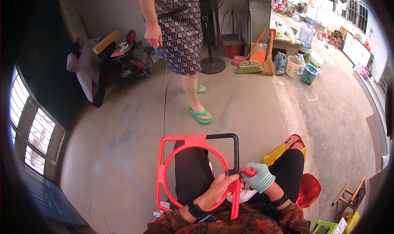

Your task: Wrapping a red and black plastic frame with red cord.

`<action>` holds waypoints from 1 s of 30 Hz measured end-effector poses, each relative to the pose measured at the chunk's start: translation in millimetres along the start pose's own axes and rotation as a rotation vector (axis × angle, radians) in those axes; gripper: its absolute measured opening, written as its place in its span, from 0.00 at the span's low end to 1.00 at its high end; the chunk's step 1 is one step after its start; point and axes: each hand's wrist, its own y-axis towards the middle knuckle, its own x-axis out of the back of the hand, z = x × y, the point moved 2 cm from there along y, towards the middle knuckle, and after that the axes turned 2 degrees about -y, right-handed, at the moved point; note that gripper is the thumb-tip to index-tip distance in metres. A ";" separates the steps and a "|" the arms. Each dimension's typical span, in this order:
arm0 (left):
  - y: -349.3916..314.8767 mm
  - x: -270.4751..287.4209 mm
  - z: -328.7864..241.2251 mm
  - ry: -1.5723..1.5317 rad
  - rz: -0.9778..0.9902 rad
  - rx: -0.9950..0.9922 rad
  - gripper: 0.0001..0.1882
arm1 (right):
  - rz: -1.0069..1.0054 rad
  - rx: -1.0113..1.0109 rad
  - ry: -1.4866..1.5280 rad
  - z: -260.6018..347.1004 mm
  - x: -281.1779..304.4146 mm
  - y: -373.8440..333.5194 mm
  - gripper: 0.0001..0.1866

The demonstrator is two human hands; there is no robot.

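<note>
A square frame with a round ring inside it (160, 193) stands tilted over my lap. Most of it is covered in red, while its upper right corner and upper right side are bare black. My bare left hand (217, 191) grips the frame's right side, thumb laid across the red part. A red strip hangs below that grip toward my lap. In a pale green knitted glove, my right hand (262, 178) is closed on a small bundle of red cord (248, 171), close beside the frame's right edge. The palm side of both hands is hidden.
A person in a patterned dress and green slippers (201, 116) stands ahead. By my right leg lie a yellow and red bag (283, 151) and a red bag (310, 189). Brooms (269, 61) and buckets (309, 74) stand at the back right. A wooden chair (352, 199) is at lower right.
</note>
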 end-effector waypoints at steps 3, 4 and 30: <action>-0.7 -2.8 -4.1 -0.011 0.008 -0.012 0.16 | -0.196 0.338 -0.425 11.5 -1.8 1.1 0.09; -1.6 -3.0 -3.1 -0.016 0.019 -0.030 0.16 | -0.211 0.359 -0.366 9.9 -1.2 2.1 0.09; 1.8 -1.7 2.0 0.066 0.069 -0.075 0.16 | -1.016 -0.215 1.042 -84.5 68.7 -156.1 0.16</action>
